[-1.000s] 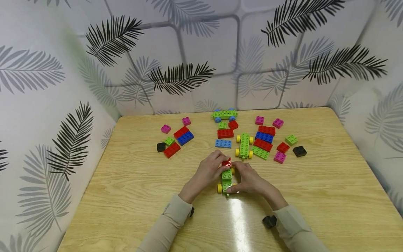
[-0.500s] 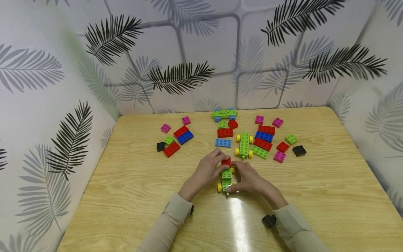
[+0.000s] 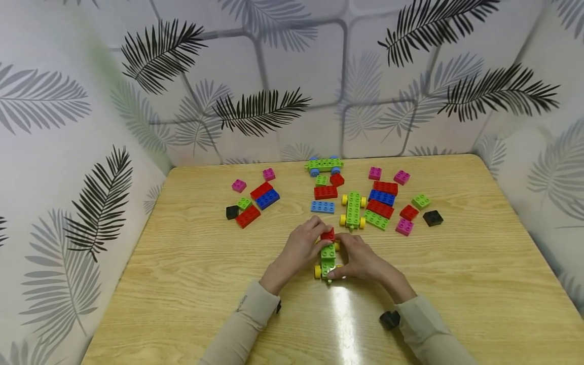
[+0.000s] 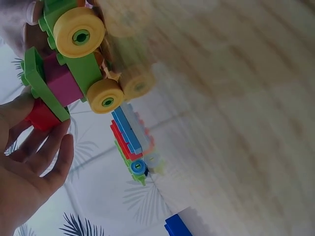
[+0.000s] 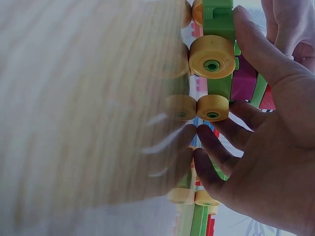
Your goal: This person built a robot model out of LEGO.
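A green wheeled base with yellow wheels stands on the table in front of the person. In the left wrist view a magenta brick sits on it, topped by a longer green brick. A red brick lies on the green one at its far end. My left hand pinches this red brick between thumb and fingers. From the other side my right hand holds the wheeled base, thumb at its near end and fingers round its far part.
Just beyond the hands stands another green base with yellow wheels. Behind it are a light blue brick and a blue-wheeled green base. Loose bricks lie left, including a blue one, and right, including a black one.
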`<state>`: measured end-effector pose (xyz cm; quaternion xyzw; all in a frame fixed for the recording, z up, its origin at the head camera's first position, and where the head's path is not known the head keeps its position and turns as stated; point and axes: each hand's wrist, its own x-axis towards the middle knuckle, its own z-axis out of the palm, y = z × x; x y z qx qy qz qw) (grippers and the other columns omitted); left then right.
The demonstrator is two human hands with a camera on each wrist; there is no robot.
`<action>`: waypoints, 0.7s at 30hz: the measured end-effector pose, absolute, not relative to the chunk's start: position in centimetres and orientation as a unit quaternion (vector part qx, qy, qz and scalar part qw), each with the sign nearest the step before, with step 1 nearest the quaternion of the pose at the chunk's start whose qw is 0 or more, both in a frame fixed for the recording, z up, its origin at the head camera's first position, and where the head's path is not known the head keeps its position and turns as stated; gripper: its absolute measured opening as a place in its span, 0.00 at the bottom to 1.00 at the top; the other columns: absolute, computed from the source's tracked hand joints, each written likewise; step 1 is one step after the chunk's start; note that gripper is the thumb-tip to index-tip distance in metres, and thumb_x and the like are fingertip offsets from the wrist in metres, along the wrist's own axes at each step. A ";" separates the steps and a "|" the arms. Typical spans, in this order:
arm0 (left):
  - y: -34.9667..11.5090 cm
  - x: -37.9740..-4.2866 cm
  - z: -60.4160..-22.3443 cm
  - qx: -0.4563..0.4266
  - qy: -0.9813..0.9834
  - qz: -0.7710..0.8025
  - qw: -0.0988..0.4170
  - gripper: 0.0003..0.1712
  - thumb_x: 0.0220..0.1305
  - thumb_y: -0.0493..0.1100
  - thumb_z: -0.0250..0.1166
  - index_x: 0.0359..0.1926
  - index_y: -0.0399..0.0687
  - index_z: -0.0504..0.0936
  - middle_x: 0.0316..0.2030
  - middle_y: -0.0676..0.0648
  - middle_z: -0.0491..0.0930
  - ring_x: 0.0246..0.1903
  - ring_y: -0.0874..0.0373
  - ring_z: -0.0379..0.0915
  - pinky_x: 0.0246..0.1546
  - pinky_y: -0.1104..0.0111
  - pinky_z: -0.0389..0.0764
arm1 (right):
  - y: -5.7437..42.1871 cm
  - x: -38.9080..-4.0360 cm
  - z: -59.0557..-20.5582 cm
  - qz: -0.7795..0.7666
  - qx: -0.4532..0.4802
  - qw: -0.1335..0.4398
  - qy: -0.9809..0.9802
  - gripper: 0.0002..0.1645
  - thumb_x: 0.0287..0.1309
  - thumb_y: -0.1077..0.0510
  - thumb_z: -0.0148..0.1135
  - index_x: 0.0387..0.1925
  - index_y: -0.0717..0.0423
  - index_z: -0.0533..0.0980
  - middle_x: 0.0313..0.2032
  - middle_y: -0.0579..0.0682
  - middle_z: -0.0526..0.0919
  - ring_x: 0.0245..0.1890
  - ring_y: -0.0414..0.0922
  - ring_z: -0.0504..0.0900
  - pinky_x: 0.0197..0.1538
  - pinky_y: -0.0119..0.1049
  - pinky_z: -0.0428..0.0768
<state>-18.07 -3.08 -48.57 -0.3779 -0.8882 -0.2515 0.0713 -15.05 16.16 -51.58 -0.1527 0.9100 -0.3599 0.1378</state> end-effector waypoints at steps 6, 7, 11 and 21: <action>-3.1 -18.1 -48.6 -0.373 -0.889 -0.258 0.058 0.16 0.65 0.46 0.63 0.51 0.45 0.80 0.42 0.50 0.74 0.35 0.61 0.72 0.35 0.69 0.75 | 16.2 -15.0 -51.6 -0.359 -0.156 0.133 0.911 0.58 0.36 0.36 0.78 0.64 0.58 0.63 0.62 0.56 0.69 0.59 0.57 0.64 0.62 0.56 0.65; -3.1 -18.1 -48.6 -0.374 -0.891 -0.251 0.060 0.16 0.65 0.46 0.63 0.51 0.44 0.80 0.42 0.49 0.74 0.35 0.60 0.71 0.35 0.69 0.75 | 16.2 -15.0 -51.6 -0.359 -0.156 0.133 0.911 0.58 0.36 0.36 0.78 0.64 0.58 0.63 0.62 0.56 0.69 0.59 0.57 0.64 0.62 0.56 0.65; -2.9 -17.9 -48.5 -0.380 -0.893 -0.228 0.074 0.17 0.64 0.46 0.64 0.52 0.43 0.80 0.41 0.49 0.74 0.35 0.60 0.70 0.35 0.71 0.75 | 16.2 -15.0 -51.6 -0.359 -0.156 0.131 0.911 0.58 0.36 0.36 0.78 0.64 0.59 0.63 0.62 0.56 0.70 0.59 0.57 0.64 0.62 0.56 0.65; -3.0 -17.9 -48.6 -0.368 -0.892 -0.253 0.066 0.16 0.65 0.46 0.64 0.51 0.45 0.80 0.41 0.50 0.75 0.37 0.61 0.70 0.38 0.72 0.76 | 16.2 -15.0 -51.6 -0.357 -0.163 0.124 0.911 0.57 0.36 0.36 0.78 0.64 0.59 0.64 0.61 0.56 0.70 0.59 0.57 0.65 0.61 0.56 0.66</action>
